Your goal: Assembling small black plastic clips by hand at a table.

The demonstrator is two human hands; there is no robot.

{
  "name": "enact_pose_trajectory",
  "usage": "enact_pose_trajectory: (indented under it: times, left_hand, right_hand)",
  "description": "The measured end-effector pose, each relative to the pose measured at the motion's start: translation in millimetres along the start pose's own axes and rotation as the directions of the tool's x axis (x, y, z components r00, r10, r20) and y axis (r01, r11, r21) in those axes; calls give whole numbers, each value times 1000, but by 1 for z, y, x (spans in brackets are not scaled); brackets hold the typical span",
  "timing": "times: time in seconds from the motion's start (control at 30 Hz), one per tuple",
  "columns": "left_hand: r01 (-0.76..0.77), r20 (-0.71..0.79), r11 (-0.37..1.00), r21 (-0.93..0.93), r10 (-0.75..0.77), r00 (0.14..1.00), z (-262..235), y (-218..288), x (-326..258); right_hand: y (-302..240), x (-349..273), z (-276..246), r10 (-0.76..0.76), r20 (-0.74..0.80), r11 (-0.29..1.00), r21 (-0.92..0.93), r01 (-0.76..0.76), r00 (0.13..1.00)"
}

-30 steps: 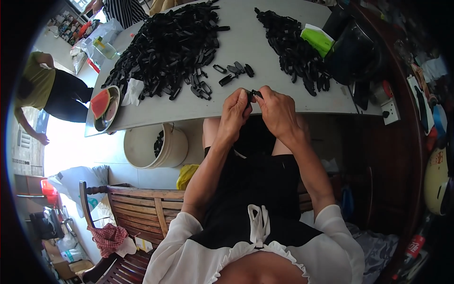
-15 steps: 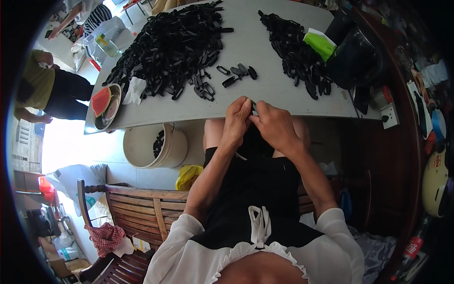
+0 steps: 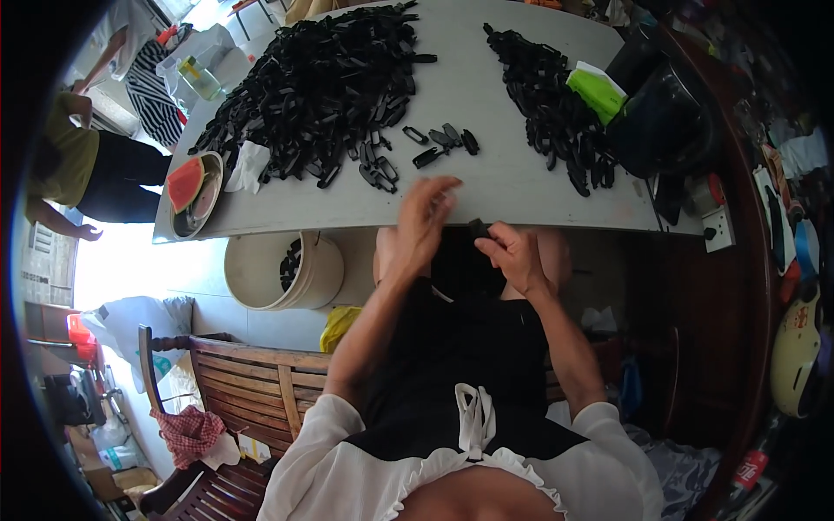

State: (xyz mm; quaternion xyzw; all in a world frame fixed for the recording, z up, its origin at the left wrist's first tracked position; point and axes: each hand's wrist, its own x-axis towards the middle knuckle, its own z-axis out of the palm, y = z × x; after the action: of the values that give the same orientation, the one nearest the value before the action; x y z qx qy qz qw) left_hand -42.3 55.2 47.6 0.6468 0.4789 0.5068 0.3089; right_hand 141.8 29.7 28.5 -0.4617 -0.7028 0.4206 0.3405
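Seen from the head camera, a person's right hand (image 3: 514,252) pinches a small, blocky black piece (image 3: 479,228) at the near edge of a smooth grey table (image 3: 465,78), while the left hand (image 3: 424,215), slightly blurred, hangs half open, nothing visible in it. Loose oblong parts (image 3: 446,139) lie between a broad, jumbled black heap (image 3: 321,95) and a narrower one (image 3: 556,113).

A pale grey table (image 3: 452,78) stands over a light tiled floor (image 3: 269,327), which glares white beyond the table's left edge. A slatted wooden seat (image 3: 243,375) stands back from the near edge; dark reddish-brown wood panelling (image 3: 723,334) lies past the right.
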Motion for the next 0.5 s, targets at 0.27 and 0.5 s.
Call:
enact_pose_trajectory:
  times: [0.27, 0.5]
  left_hand:
    - [-309, 179, 749, 586, 253, 951, -18, -49, 63]
    - [-254, 127, 878, 406, 221, 967, -13, -39, 50]
  right_hand:
    - [3, 21, -11, 115, -18, 933, -340, -115, 993]
    - [15, 111, -77, -243, -412, 751, -652, -98, 878]
